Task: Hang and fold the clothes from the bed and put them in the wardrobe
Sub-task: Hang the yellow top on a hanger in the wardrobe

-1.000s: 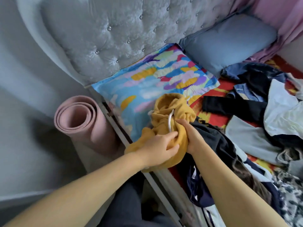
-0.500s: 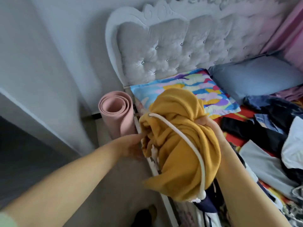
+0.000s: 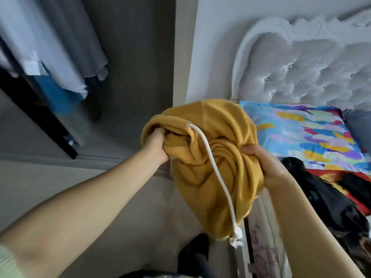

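Head view showed the left hand [image 3: 156, 144] gripping the bunched mustard hoodie [image 3: 208, 167] beside the bed's edge [image 3: 259, 237], fingers buried in the folds. The right hand [image 3: 263, 163] clutched its other side, fingertips hidden; its white drawstring [image 3: 217, 177] dangled.

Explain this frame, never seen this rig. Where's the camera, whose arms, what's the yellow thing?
No machine here: a person wears one wide-angle camera on the head, looking forward and down at their own bare arms. The left hand and the right hand both grip a bunched mustard-yellow hoodie; its white drawstring dangles down. On the right is the bed: a tufted headboard, a colourful pillow and dark clothes piled on it. On the left, clothes hang in what looks like the wardrobe.
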{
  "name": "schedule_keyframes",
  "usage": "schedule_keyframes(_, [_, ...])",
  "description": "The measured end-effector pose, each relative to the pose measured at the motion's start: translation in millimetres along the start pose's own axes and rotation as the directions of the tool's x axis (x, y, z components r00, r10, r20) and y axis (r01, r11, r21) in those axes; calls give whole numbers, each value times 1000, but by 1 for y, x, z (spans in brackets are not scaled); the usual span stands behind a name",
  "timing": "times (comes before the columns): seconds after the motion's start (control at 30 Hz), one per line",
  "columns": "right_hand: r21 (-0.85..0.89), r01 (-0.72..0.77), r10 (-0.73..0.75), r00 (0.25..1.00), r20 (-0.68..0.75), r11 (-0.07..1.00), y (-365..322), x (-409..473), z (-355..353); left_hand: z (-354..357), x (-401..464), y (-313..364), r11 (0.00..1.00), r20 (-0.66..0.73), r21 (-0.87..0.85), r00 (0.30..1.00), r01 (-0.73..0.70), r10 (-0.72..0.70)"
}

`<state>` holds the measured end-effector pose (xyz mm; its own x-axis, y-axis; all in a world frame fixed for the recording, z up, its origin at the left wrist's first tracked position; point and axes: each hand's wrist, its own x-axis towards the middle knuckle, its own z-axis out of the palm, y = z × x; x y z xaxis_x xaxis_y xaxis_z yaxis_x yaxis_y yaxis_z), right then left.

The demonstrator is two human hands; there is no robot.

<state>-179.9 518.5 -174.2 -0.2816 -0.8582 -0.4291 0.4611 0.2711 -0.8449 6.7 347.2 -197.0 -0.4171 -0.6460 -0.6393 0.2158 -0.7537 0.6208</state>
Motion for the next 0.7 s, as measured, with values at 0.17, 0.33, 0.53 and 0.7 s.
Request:
schedule_keyframes(0.17, [-338,60,-106,987,-119,939,30,21,86,-97,-43,37,987,-199,45,967,-153,159])
schedule_keyframes(0.33, [-658,175,-17,971,240,733,34,28,178,-137,-69,46,909,-206,334,922,-248,327])
schedule_keyframes(0.53, [-821,266,-19,955,298,506,70,58,244,-169,-75,69,781,-181,560,879,-275,440])
schedule_keyframes(0.7, [-489,-24,-4,998,-57,872,67,103,270,-193,-61,114,538,-130,810,824,-232,551])
